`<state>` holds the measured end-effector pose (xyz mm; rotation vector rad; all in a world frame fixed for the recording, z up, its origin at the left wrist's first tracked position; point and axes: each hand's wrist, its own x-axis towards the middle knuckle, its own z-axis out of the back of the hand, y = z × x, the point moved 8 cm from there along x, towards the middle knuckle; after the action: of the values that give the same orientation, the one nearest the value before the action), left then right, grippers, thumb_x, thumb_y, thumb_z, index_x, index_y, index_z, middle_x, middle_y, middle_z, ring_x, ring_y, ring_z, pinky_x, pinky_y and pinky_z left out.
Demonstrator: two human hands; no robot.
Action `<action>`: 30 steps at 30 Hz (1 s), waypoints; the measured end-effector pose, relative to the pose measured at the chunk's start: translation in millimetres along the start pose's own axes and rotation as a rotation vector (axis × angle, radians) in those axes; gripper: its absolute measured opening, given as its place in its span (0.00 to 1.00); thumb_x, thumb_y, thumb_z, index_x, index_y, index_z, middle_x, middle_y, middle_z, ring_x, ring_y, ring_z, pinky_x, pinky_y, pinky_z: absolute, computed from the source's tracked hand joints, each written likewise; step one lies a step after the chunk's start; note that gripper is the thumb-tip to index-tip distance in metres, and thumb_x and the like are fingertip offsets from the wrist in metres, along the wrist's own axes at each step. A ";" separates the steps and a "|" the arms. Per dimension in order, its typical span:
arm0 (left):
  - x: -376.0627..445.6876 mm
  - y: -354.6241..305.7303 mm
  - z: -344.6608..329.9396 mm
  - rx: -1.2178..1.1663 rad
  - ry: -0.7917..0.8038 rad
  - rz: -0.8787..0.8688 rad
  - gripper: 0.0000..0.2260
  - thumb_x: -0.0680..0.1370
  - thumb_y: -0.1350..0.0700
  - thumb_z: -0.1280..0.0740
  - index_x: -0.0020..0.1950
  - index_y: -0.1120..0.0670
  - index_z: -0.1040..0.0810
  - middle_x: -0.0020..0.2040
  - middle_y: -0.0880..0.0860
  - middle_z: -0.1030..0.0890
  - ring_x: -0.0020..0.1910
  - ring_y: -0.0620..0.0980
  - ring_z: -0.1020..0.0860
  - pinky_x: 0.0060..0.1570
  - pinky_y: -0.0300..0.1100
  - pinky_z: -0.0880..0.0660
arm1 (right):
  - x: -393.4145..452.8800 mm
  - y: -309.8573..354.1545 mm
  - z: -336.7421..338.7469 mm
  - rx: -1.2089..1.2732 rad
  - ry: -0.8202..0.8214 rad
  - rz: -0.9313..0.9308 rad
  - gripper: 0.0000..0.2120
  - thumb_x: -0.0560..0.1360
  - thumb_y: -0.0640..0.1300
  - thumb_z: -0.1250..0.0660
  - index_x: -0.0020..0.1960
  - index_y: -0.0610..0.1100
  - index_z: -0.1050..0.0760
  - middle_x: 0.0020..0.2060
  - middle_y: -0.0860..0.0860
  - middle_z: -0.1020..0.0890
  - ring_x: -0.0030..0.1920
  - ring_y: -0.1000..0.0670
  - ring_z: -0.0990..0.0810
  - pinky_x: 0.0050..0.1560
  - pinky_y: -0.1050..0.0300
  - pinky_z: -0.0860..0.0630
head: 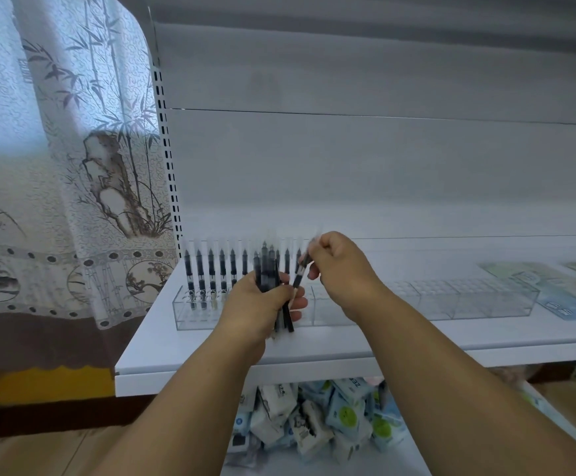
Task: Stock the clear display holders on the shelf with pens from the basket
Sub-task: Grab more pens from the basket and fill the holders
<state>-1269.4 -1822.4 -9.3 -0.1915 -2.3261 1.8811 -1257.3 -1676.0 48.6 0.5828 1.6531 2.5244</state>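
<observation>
Head view: the left hand (262, 300) grips a bundle of pens (273, 286) above the shelf (417, 341), while the right hand (339, 269) pinches a single pen (301, 274) over the clear holder (451, 298) (partly filled). Pens look light, stiff, slippery; hold mid-barrel.

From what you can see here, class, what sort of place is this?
Probably a small shop: a white slotted shelf, a clear holder with a row of pens on display, and packets heaped below.
</observation>
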 end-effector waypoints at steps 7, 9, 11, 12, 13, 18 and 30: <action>3.1 -0.9 5.4 0.144 -0.050 -0.045 0.05 0.78 0.65 0.32 0.52 0.57 0.23 0.44 0.58 0.14 0.41 0.54 0.14 0.41 0.49 0.17 | 6.3 -3.1 7.9 0.122 -0.070 0.039 0.07 0.77 0.41 0.31 0.52 0.45 0.28 0.42 0.48 0.17 0.38 0.52 0.18 0.42 0.55 0.20; 4.4 -2.0 8.9 0.178 -0.069 -0.064 0.05 0.78 0.64 0.31 0.52 0.57 0.23 0.44 0.57 0.14 0.41 0.52 0.14 0.41 0.49 0.17 | 10.3 -3.2 26.7 0.129 -0.228 0.070 0.07 0.77 0.42 0.31 0.52 0.48 0.29 0.44 0.50 0.18 0.42 0.51 0.18 0.46 0.53 0.19; 4.7 -1.8 11.8 0.199 -0.089 -0.074 0.05 0.78 0.63 0.31 0.53 0.57 0.23 0.45 0.56 0.14 0.41 0.51 0.14 0.40 0.48 0.18 | 13.0 -3.0 36.0 0.026 -0.307 0.108 0.07 0.78 0.43 0.33 0.51 0.48 0.30 0.44 0.50 0.19 0.42 0.50 0.19 0.44 0.55 0.20; 4.8 -1.2 13.2 0.208 -0.101 -0.075 0.05 0.78 0.62 0.30 0.53 0.57 0.23 0.46 0.56 0.15 0.41 0.50 0.14 0.40 0.48 0.18 | 13.6 -3.1 35.1 -0.029 -0.306 0.125 0.06 0.78 0.43 0.33 0.51 0.47 0.31 0.43 0.50 0.20 0.41 0.51 0.20 0.42 0.58 0.22; 4.6 -0.8 13.8 0.214 -0.112 -0.075 0.05 0.78 0.62 0.31 0.53 0.56 0.23 0.46 0.55 0.15 0.40 0.49 0.14 0.40 0.48 0.17 | 14.1 -3.5 31.6 -0.073 -0.290 0.141 0.06 0.78 0.43 0.34 0.51 0.46 0.31 0.42 0.50 0.21 0.39 0.53 0.22 0.39 0.61 0.25; 2.7 0.4 11.8 0.208 -0.114 -0.073 0.05 0.78 0.63 0.30 0.51 0.56 0.23 0.45 0.55 0.14 0.39 0.51 0.14 0.41 0.49 0.17 | 16.8 -7.3 10.8 -0.196 -0.191 0.201 0.06 0.80 0.41 0.36 0.49 0.46 0.34 0.38 0.53 0.26 0.35 0.57 0.28 0.35 0.64 0.31; 2.8 3.4 10.3 0.139 -0.080 -0.046 0.06 0.77 0.65 0.30 0.52 0.58 0.23 0.40 0.54 0.14 0.36 0.52 0.16 0.39 0.47 0.18 | 27.9 -32.2 -10.2 -0.318 0.022 0.091 0.02 0.78 0.40 0.36 0.48 0.42 0.29 0.39 0.47 0.21 0.36 0.52 0.27 0.33 0.60 0.30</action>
<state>-1274.1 -1831.0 -14.7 -0.0483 -2.2171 2.0533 -1291.4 -1664.2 23.8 0.6115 1.2158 2.7859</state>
